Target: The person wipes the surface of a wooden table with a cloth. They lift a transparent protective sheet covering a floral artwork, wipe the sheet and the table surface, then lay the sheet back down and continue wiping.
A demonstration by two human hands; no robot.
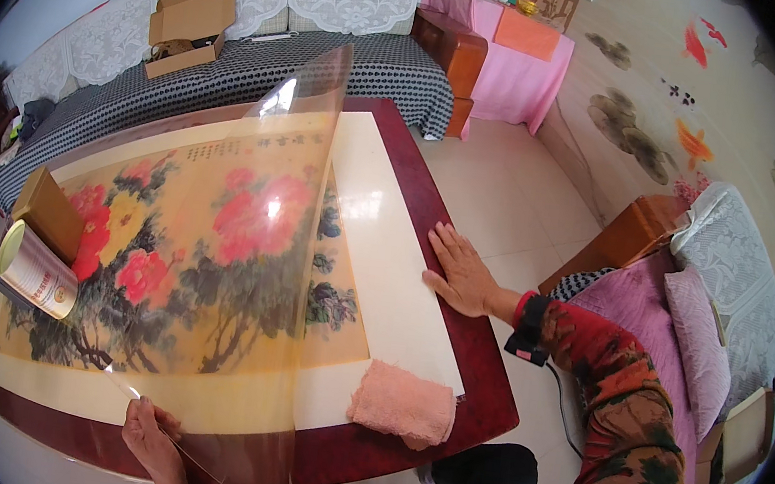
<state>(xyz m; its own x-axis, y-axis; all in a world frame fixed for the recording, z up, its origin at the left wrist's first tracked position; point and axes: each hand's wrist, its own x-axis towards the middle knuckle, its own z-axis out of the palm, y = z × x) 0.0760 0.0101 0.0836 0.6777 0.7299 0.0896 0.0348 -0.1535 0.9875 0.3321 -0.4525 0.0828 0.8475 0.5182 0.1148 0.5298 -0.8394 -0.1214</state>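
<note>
My left hand (154,434) pinches the edge of a clear plastic table cover (248,398) at the near side of the table. The cover's right part is folded back to the left, with a bulging fold running from near to far. Under it lies a peony painting (337,308) on a white sheet; its right end shows uncovered. My right hand (463,272) rests palm down, fingers spread, on the dark red right border of the table (428,196). A folded pink cloth (403,403) lies at the near right corner.
A cylindrical can (36,274) and a brown box (50,214) stand on the left end. Behind is a sofa (379,62) with an open cardboard box (193,26). On my right is a seat with a pink cover (638,306) and a wooden armrest (617,239).
</note>
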